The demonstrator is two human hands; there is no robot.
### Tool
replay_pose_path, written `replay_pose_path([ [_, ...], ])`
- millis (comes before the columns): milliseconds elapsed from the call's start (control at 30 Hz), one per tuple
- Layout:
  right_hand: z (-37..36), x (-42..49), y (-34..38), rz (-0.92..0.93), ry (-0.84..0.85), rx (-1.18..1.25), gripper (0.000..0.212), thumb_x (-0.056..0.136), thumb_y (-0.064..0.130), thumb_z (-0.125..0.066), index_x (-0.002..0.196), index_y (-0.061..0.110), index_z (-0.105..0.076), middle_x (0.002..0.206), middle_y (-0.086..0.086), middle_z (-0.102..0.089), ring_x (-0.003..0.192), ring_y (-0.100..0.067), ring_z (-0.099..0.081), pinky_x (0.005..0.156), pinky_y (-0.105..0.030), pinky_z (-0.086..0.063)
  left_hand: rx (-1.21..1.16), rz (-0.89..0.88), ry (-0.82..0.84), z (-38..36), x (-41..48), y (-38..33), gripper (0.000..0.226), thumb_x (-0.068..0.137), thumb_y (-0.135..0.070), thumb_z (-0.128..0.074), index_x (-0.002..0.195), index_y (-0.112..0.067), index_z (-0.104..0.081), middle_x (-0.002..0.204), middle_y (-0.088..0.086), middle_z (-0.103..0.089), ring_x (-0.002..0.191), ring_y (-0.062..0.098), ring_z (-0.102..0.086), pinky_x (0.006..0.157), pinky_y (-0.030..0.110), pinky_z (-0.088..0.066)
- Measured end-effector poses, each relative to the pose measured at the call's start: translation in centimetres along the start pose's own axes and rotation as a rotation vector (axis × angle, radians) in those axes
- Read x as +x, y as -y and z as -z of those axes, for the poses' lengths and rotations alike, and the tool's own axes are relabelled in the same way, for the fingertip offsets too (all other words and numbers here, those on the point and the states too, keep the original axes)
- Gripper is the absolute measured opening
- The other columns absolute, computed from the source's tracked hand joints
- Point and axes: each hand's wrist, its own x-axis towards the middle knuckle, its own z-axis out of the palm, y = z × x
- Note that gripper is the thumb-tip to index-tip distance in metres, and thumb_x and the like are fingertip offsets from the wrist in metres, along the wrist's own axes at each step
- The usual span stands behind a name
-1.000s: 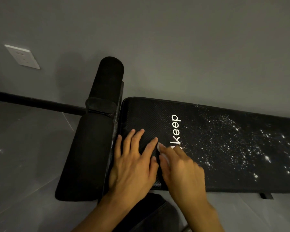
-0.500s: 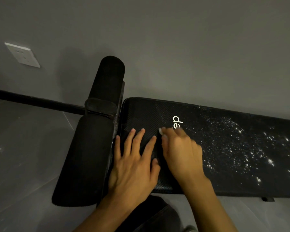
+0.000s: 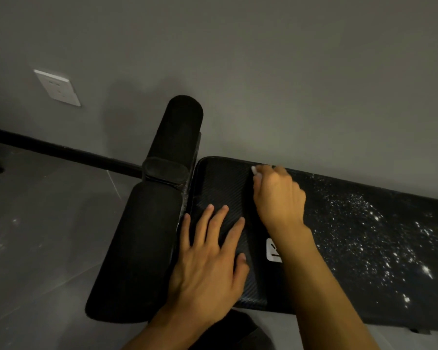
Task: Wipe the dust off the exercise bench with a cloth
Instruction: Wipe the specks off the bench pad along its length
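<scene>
Dust (image 3: 369, 233) speckles bench (image 3: 223, 188) beyond right hand (image 3: 278, 198) — wall socket (image 3: 58, 87) aside.

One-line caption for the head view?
Right hand wipes the dusty bench pad with a white cloth; left hand braces it.

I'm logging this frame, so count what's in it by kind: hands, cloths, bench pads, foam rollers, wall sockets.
Hands: 2, left hand and right hand
Cloths: 1, white cloth, mostly hidden under the fingers
Bench pads: 1, bench pad
Foam rollers: 2, far roller and near roller
Wall sockets: 1, wall socket
Total: 7
</scene>
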Motion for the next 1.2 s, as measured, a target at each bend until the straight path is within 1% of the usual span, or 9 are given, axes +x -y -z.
replay_pose_path([
  [100, 0.1, 1.0, 0.8, 0.046, 0.027, -0.009, 0.031, 0.105, 0.031, -0.042, 0.13, 0.018, -0.056, 0.117, -0.009, -0.058, 0.091, -0.031, -0.064, 0.062, -0.032, -0.036, -0.008, -0.008, -0.01, 0.0, 0.0, 0.1, 0.064, 0.091, -0.05, -0.043, 0.151, -0.029, -0.046, 0.161, 0.009, -0.039, 0.153, 0.03, -0.029, 0.12, 0.06, -0.021],
  [233, 0.6, -2.1, 0.3, 0.194, 0.055, 0.024, 0.038, 0.104, 0.037, -0.041, 0.14, 0.03, -0.05, 0.12, -0.001, -0.056, 0.093, -0.028, -0.065, 0.062, -0.032, -0.039, -0.02, -0.016, -0.013, -0.1, 0.0, 0.1, 0.064, 0.089, -0.049, -0.045, 0.15, -0.029, -0.046, 0.161, 0.009, -0.039, 0.153, 0.029, -0.03, 0.119, 0.06, -0.02],
  [400, 0.4, 1.5, 0.0, -0.002, 0.015, -0.074, 0.03, 0.104, 0.031, -0.044, 0.128, 0.019, -0.058, 0.115, -0.009, -0.058, 0.09, -0.035, -0.065, 0.062, -0.033, -0.036, -0.008, -0.001, 0.002, 0.1, 0.1, -0.1, 0.063, 0.091, -0.049, -0.041, 0.151, -0.029, -0.044, 0.161, 0.008, -0.039, 0.153, 0.03, -0.029, 0.119, 0.063, -0.028],
  [500, 0.3, 2.4, 1.2, 0.024, 0.062, -0.054, 0.027, 0.103, 0.027, -0.045, 0.125, 0.016, -0.058, 0.117, -0.011, -0.058, 0.094, -0.035, -0.064, 0.062, -0.034, -0.035, -0.001, 0.009, 0.005, 0.2, 0.1, -0.1, 0.063, 0.092, -0.049, -0.04, 0.152, -0.03, -0.044, 0.162, 0.007, -0.038, 0.154, 0.028, -0.026, 0.12, 0.063, -0.026],
  [633, 1.8, -3.4, 1.2, 0.088, 0.12, 0.029, 0.034, 0.104, 0.034, -0.039, 0.134, 0.026, -0.052, 0.12, -0.003, -0.058, 0.099, -0.029, -0.064, 0.071, -0.039, -0.049, -0.019, -0.011, -0.011, 0.1, 0.0, 0.1, 0.061, 0.092, -0.047, -0.041, 0.151, -0.029, -0.043, 0.162, 0.008, -0.037, 0.154, 0.029, -0.026, 0.121, 0.062, -0.024],
  [800, 3.0, -14.2, 0.1, -0.083, 0.213, 0.088, 0.043, 0.101, 0.046, -0.035, 0.145, 0.046, -0.036, 0.127, 0.012, -0.051, 0.101, -0.019, -0.065, 0.075, -0.038, -0.052, -0.016, -0.017, -0.035, 0.2, -0.1, 0.1, 0.057, 0.096, -0.043, -0.035, 0.149, -0.027, -0.049, 0.16, 0.01, -0.04, 0.152, 0.03, -0.029, 0.121, 0.062, -0.023],
  [900, 2.4, -15.0, -0.3, -0.133, 0.14, 0.122, 0.039, 0.101, 0.045, -0.038, 0.14, 0.044, -0.046, 0.122, 0.012, -0.053, 0.093, -0.019, -0.066, 0.068, -0.034, -0.048, -0.031, -0.019, -0.039, 0.3, -0.2, 0.0, 0.057, 0.096, -0.043, -0.035, 0.149, -0.027, -0.05, 0.16, 0.011, -0.04, 0.152, 0.031, -0.03, 0.12, 0.064, -0.025],
  [1100, 1.0, -18.5, 0.2, -0.11, 0.044, 0.184, 0.035, 0.093, 0.044, -0.044, 0.124, 0.04, -0.06, 0.099, 0.01, -0.06, 0.058, -0.014, -0.064, 0.038, -0.036, -0.05, -0.043, -0.048, -0.075, 0.2, -0.5, 0.0, 0.051, 0.098, -0.043, -0.036, 0.143, -0.032, -0.056, 0.157, 0.014, -0.043, 0.15, 0.035, -0.032, 0.119, 0.066, -0.025],
  [1200, 1.0, -19.9, -1.6, -0.19, -0.017, 0.203, 0.028, 0.091, 0.04, -0.058, 0.118, 0.043, -0.063, 0.093, 0.009, -0.059, 0.055, -0.017, -0.063, 0.038, -0.034, -0.047, -0.018, -0.069, -0.099, 0.0, -0.6, -0.3, 0.048, 0.097, -0.041, -0.04, 0.14, -0.034, -0.06, 0.153, 0.015, -0.047, 0.147, 0.037, -0.037, 0.119, 0.065, -0.025],
])
